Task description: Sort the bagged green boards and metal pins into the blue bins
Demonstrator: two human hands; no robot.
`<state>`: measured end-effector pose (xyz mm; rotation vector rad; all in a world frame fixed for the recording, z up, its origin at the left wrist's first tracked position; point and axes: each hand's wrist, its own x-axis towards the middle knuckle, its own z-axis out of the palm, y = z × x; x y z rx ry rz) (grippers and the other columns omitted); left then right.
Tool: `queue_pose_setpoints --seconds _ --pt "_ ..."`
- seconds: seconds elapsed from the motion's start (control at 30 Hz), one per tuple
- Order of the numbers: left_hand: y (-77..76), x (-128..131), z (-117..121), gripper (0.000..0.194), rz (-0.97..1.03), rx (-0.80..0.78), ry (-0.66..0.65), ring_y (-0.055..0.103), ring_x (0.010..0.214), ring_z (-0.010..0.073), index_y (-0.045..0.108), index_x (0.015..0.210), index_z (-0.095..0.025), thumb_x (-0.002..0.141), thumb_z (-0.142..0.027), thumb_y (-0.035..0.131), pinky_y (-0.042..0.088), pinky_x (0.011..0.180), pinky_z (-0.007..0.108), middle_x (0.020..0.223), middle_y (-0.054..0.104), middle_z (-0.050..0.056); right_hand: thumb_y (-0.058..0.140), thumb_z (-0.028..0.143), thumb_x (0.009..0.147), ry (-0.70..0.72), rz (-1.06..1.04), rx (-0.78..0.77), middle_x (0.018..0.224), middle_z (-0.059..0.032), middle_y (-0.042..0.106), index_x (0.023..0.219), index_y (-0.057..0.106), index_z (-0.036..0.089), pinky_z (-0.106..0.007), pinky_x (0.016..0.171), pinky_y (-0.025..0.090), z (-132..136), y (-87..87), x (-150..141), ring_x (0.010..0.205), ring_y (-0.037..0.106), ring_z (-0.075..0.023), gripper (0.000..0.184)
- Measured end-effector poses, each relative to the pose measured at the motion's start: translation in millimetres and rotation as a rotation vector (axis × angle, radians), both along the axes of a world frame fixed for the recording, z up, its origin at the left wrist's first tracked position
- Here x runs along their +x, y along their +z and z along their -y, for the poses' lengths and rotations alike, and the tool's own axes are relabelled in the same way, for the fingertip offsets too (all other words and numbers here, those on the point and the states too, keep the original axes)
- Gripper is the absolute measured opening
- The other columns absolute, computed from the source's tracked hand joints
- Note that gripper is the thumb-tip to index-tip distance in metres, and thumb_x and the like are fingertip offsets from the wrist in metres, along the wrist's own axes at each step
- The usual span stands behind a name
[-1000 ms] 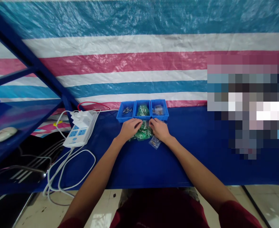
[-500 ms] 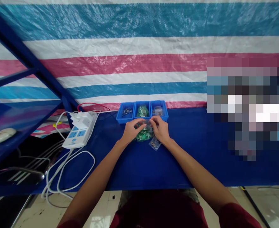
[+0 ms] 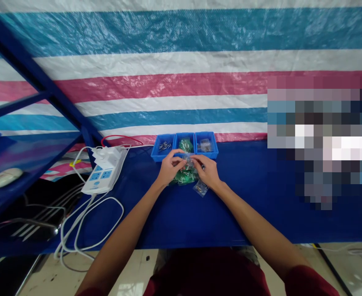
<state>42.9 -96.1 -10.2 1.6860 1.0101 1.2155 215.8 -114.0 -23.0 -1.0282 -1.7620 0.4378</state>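
My left hand (image 3: pixel 170 167) and my right hand (image 3: pixel 207 169) pinch a small clear plastic bag (image 3: pixel 187 158) between them, just in front of the blue bins. What the bag contains is too small to make out. Under the hands lie green bags (image 3: pixel 185 177) with small pieces inside. By my right wrist rests another little clear bag (image 3: pixel 201 187) holding small metallic parts. Of the three bins, the left bin (image 3: pixel 159 156) has loose metal pins or screws, the middle bin (image 3: pixel 177 139) green packets, and the right bin (image 3: pixel 210 155) clear bags.
A white power strip (image 3: pixel 98 181) with plugs and looped white cables (image 3: pixel 122 205) lies on the left of the blue table (image 3: pixel 181 222). A white computer mouse (image 3: pixel 5 177) sits on a shelf at far left. Striped sheeting hangs behind. An area at the right is pixelated.
My hands have drawn the clear bag up between their fingertips, where it shows more plainly. The right hand's fingers have shifted slightly down. The view has tilted a little.
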Motion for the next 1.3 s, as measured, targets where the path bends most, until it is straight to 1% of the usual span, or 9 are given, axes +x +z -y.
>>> queue_pose_setpoints --seconds 0.23,0.4,0.53,0.67,0.83,0.93,1.07,1.2,1.3 --pt "1.9 0.1 1.3 0.028 0.023 0.017 -0.015 0.063 0.059 0.0138 0.067 0.093 -0.014 0.081 -0.039 0.065 0.054 0.061 0.027 0.07 0.068 0.003 0.045 0.023 0.091 -0.048 0.043 0.033 0.104 -0.0067 0.067 0.103 0.067 0.022 -0.033 0.087 0.051 -1.8 1.8 -0.1 0.097 0.063 -0.0175 0.025" --pt "4.3 -0.3 4.0 0.034 -0.034 0.079 -0.072 0.066 0.08 0.0187 0.068 0.104 -0.016 0.081 -0.04 0.065 0.055 0.073 0.032 0.09 0.07 0.007 0.045 0.029 0.093 -0.089 0.042 0.016 0.1 -0.0084 0.063 0.093 0.067 0.02 -0.031 0.081 0.051 -3.3 0.5 0.5 0.093 0.061 -0.0175 0.024" --pt "2.7 -0.2 0.6 0.025 -0.166 0.241 0.062 0.063 0.082 0.0178 0.071 0.087 -0.018 0.08 -0.042 0.066 0.053 0.072 0.031 0.093 0.068 0.007 0.044 0.033 0.094 -0.056 0.041 0.012 0.102 -0.008 0.06 0.091 0.064 0.019 -0.028 0.077 0.05 -2.1 0.5 -0.2 0.087 0.06 -0.0159 0.024" --pt "-1.9 1.1 -0.8 0.029 -0.147 0.186 0.056 0.066 0.078 0.0182 0.067 0.086 -0.016 0.083 -0.044 0.062 0.054 0.073 0.031 0.085 0.069 0.006 0.042 0.036 0.094 -0.044 0.056 -0.015 0.096 -0.0072 0.063 0.09 0.063 0.019 -0.027 0.077 0.049 -1.6 0.5 -1.1 0.084 0.06 -0.016 0.027" --pt "-2.8 1.8 0.3 0.038 0.003 0.052 0.016 0.065 0.059 0.0139 0.056 0.107 -0.017 0.08 -0.044 0.066 0.054 0.062 0.026 0.067 0.066 -0.001 0.039 0.03 0.094 -0.03 0.047 -0.063 0.096 -0.0062 0.066 0.116 0.058 0.02 -0.029 0.075 0.051 -0.6 0.3 0.0 0.08 0.062 -0.0159 0.031" --pt "-2.1 0.9 -0.5 0.035 0.054 0.021 0.026 0.064 0.057 0.0134 0.058 0.095 -0.016 0.077 -0.045 0.069 0.054 0.059 0.025 0.066 0.066 0.0 0.036 0.02 0.093 -0.004 0.096 0.003 0.109 -0.0069 0.063 0.126 0.054 0.023 -0.031 0.08 0.051 -0.2 -0.3 0.7 0.091 0.062 -0.0165 0.038" --pt "-1.4 0.0 -0.7 0.033 0.035 0.016 -0.005 0.065 0.062 0.0156 0.065 0.09 -0.014 0.08 -0.046 0.065 0.055 0.064 0.029 0.073 0.069 0.004 0.04 0.017 0.09 -0.031 0.138 0.052 0.112 -0.0069 0.062 0.117 0.062 0.023 -0.033 0.091 0.048 -1.7 -1.6 0.9 0.104 0.058 -0.0177 0.034" --pt "0.6 -0.2 0.2 0.038 0.005 0.066 -0.074 0.065 0.07 0.0169 0.069 0.094 -0.014 0.084 -0.049 0.06 0.055 0.068 0.031 0.081 0.069 0.007 0.042 0.027 0.094 -0.061 0.091 0.006 0.099 -0.007 0.064 0.098 0.066 0.02 -0.03 0.084 0.049 -3.8 -2.2 1.1 0.093 0.061 -0.0172 0.025" --pt "0.1 0.4 -0.6 0.037 -0.06 0.178 -0.042 0.063 0.079 0.0176 0.069 0.09 -0.015 0.078 -0.05 0.066 0.053 0.07 0.03 0.089 0.066 0.008 0.043 0.034 0.095 -0.057 0.078 -0.003 0.087 -0.0058 0.064 0.091 0.065 0.018 -0.027 0.076 0.049 -3.8 -2.2 0.4 0.081 0.06 -0.016 0.027"
